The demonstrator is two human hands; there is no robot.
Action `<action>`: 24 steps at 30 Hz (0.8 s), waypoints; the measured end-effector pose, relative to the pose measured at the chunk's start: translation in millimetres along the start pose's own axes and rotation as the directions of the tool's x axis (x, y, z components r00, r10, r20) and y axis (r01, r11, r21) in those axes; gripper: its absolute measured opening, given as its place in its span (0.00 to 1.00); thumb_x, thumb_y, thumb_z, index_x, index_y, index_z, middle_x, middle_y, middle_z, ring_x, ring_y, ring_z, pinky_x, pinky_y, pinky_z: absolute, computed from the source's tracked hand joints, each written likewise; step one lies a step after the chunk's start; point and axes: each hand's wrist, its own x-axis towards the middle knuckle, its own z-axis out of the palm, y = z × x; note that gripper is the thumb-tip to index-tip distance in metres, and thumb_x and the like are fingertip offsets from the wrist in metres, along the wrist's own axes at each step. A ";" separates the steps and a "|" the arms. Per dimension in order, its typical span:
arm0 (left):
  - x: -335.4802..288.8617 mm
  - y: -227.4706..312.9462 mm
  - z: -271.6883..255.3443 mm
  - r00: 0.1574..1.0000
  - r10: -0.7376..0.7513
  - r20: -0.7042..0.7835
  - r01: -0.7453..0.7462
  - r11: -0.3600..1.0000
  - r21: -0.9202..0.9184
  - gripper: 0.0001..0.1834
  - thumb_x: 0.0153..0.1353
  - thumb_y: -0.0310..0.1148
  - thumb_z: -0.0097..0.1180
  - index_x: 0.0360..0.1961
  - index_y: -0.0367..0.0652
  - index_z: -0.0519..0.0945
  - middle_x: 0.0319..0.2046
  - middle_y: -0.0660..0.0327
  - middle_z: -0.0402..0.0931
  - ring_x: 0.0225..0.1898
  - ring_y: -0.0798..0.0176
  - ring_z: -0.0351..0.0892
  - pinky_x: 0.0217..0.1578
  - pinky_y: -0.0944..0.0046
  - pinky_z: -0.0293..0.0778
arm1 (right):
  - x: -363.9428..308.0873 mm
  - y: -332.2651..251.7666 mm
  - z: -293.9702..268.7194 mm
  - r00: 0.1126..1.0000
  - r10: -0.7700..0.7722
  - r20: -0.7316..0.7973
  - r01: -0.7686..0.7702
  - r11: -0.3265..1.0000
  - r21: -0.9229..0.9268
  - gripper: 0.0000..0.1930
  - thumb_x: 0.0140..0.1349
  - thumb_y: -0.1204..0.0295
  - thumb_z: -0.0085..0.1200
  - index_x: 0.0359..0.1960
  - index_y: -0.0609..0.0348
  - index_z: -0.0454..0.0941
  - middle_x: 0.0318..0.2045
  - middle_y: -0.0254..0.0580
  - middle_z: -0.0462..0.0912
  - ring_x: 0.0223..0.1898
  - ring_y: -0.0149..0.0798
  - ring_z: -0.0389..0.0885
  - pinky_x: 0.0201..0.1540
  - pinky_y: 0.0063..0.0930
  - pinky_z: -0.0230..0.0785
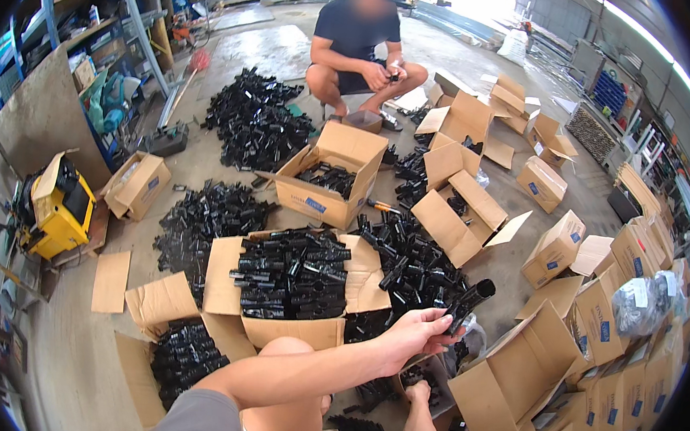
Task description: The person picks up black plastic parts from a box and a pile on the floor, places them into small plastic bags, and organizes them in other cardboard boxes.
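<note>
My left hand (pixel 418 341) reaches across to the right, its fingers closed round a black tubular fitting (pixel 468 303) with an open round end tilted up. Lower down, my right hand (pixel 418 392) dips into a small open container (pixel 440 372) of small black parts; its fingertips are hidden there. Left of my left hand stands an open carton (pixel 291 330) packed with rows of black fittings (pixel 292 272). Loose black fittings (pixel 406 261) lie heaped just beyond my hands. Near my left elbow, another carton (pixel 136 377) holds more of them.
A person (pixel 359 42) squats at the far side, handling a small part. Between us is an open carton (pixel 314 201) of fittings; heaps (pixel 257 119) lie on the floor. A large open carton (pixel 511 366) and stacked boxes (pixel 622 399) crowd the right. A yellow machine (pixel 66 210) stands left.
</note>
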 end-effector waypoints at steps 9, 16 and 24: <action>-2.1 6.2 -2.8 0.998 0.051 -0.023 -0.051 0.999 0.010 0.12 0.77 0.41 0.53 0.56 0.53 0.78 0.54 0.68 0.84 0.50 0.75 0.81 0.45 0.73 0.73 | -9.0 28.4 -6.1 0.949 -0.163 -0.269 0.219 0.957 0.192 0.14 0.52 0.71 0.58 0.37 0.69 0.83 0.39 0.69 0.86 0.47 0.63 0.86 0.54 0.46 0.76; 1.5 3.4 -0.3 0.998 0.058 -0.035 -0.056 0.997 0.046 0.13 0.77 0.41 0.54 0.56 0.51 0.79 0.53 0.67 0.85 0.49 0.75 0.82 0.46 0.71 0.74 | -0.2 41.2 -10.6 0.922 -0.179 -0.343 0.265 0.938 0.223 0.14 0.49 0.66 0.63 0.31 0.67 0.83 0.32 0.64 0.86 0.41 0.61 0.87 0.48 0.46 0.78; -1.1 7.1 -8.5 0.993 0.083 -0.087 -0.076 0.994 0.078 0.16 0.77 0.40 0.53 0.61 0.48 0.78 0.53 0.64 0.85 0.50 0.72 0.83 0.49 0.69 0.76 | -11.7 30.9 -3.0 0.928 -0.274 -0.253 0.333 0.914 0.233 0.18 0.53 0.64 0.65 0.43 0.61 0.85 0.40 0.58 0.88 0.48 0.55 0.86 0.52 0.44 0.77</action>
